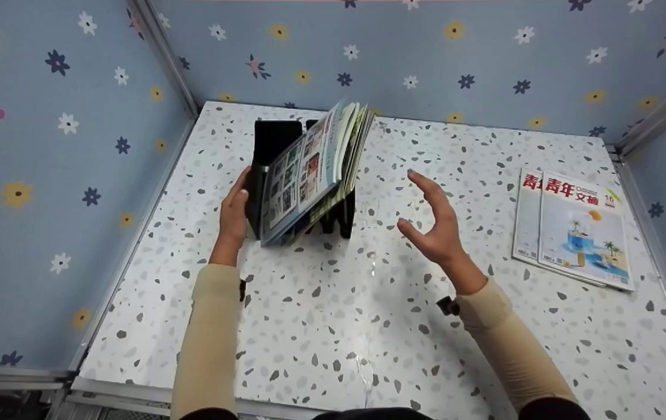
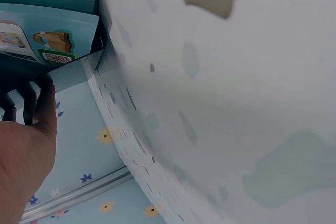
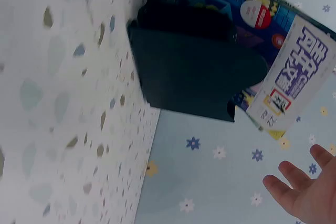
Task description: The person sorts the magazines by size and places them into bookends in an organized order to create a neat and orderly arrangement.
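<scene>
A black book stand on the left half of the table holds several magazines, leaning to the right with their tops fanned apart. My left hand presses against the stand's outer left side. In the left wrist view, the fingers of that hand touch the dark panel beside light blue covers. To the right of the stand my right hand hovers over the table, thumb and fingers spread and holding nothing. The right wrist view shows the stand's rounded black end panel and a magazine cover jutting past it.
Two overlapping magazines with red titles lie flat at the table's right side. Blue flowered walls enclose the speckled white table at the back and both sides.
</scene>
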### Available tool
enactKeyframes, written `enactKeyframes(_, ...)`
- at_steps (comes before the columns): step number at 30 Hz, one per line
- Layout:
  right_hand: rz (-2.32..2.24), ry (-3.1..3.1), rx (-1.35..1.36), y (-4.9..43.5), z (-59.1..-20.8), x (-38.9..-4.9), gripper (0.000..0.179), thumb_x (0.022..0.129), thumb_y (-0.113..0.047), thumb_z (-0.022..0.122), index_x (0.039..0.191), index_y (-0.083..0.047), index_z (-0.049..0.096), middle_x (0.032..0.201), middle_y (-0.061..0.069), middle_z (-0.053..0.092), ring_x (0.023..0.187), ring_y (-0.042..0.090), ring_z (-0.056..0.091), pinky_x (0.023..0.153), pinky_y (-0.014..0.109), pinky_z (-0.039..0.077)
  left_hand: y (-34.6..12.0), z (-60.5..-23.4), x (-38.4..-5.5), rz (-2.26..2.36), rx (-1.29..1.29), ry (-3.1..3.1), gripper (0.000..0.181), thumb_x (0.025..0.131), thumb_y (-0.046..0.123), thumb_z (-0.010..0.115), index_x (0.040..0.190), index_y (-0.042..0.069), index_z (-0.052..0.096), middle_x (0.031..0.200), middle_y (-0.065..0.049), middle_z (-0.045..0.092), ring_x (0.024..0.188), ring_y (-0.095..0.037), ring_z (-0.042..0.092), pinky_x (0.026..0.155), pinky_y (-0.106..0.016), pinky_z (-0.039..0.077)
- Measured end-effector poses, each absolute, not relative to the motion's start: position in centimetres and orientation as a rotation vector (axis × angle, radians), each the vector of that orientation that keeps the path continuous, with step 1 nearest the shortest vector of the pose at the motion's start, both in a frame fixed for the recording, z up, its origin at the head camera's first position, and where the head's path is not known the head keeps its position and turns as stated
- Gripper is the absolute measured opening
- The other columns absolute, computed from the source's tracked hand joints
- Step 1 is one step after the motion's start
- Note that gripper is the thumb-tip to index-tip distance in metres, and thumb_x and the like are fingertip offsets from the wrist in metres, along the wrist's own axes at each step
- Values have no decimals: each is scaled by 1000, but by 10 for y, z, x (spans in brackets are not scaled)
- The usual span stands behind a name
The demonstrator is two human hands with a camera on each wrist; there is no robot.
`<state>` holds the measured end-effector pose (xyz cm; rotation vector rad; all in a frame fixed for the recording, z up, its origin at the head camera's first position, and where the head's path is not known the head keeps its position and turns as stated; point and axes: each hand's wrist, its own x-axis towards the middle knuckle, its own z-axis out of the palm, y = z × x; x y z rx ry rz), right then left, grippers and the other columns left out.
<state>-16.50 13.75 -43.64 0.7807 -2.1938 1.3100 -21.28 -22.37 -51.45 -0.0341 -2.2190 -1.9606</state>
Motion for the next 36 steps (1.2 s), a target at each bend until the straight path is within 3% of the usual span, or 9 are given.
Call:
enactKeyframes(4, 1250, -2207, 794, 159, -445, -175, 67, 73, -29, 65, 128, 1, 42, 130, 18, 43, 122, 29, 37, 97, 43, 33, -223, -514, -213, -1975, -20, -2227, 43, 94, 19, 26, 135, 28, 35, 142, 7, 30, 132, -9, 22, 108, -32, 18)
enactKeyframes(9, 1136, -2289, 748, 187, -457, -186, 71, 72, -41, 65, 132, -11, 41, 135, 9, 40, 126, 21, 33, 98, 43, 30, -221, -514, -214, -2005, -31, -2214, 44, 94, 18, 26, 135, 28, 34, 142, 6, 29, 132, -9, 22, 108, -31, 18)
enactKeyframes(16, 1037, -2405, 656, 211, -451, -188, 73, 66, -36, 68, 132, -24, 40, 138, -1, 36, 127, 17, 30, 95, 48, 29, -224, -516, -215, -2005, -69, -2182, 43, 94, 17, 27, 136, 23, 34, 142, 4, 31, 131, -9, 24, 108, -30, 19)
enactKeyframes(25, 926, -2483, 576, 244, -448, -188, 73, 65, -40, 69, 132, -27, 40, 138, -5, 35, 126, 21, 31, 90, 54, 30, -225, -519, -215, -2001, -80, -2182, 43, 94, 20, 27, 136, 26, 34, 142, 7, 30, 131, -8, 24, 108, -30, 19)
enactKeyframes(31, 871, -2557, 504, 270, -451, -184, 72, 67, -41, 68, 132, -29, 39, 139, -2, 34, 127, 24, 29, 92, 58, 26, -224, -520, -214, -1972, -109, -2179, 42, 94, 21, 27, 136, 22, 33, 142, 3, 31, 132, -11, 24, 108, -31, 19)
enactKeyframes(36, 855, -2586, 454, 288, -450, -184, 71, 67, -40, 68, 131, -30, 40, 139, -1, 34, 125, 27, 30, 90, 60, 25, -224, -517, -214, -1974, -40, -2210, 44, 93, 19, 26, 136, 25, 33, 142, 7, 29, 132, -7, 22, 108, -30, 17)
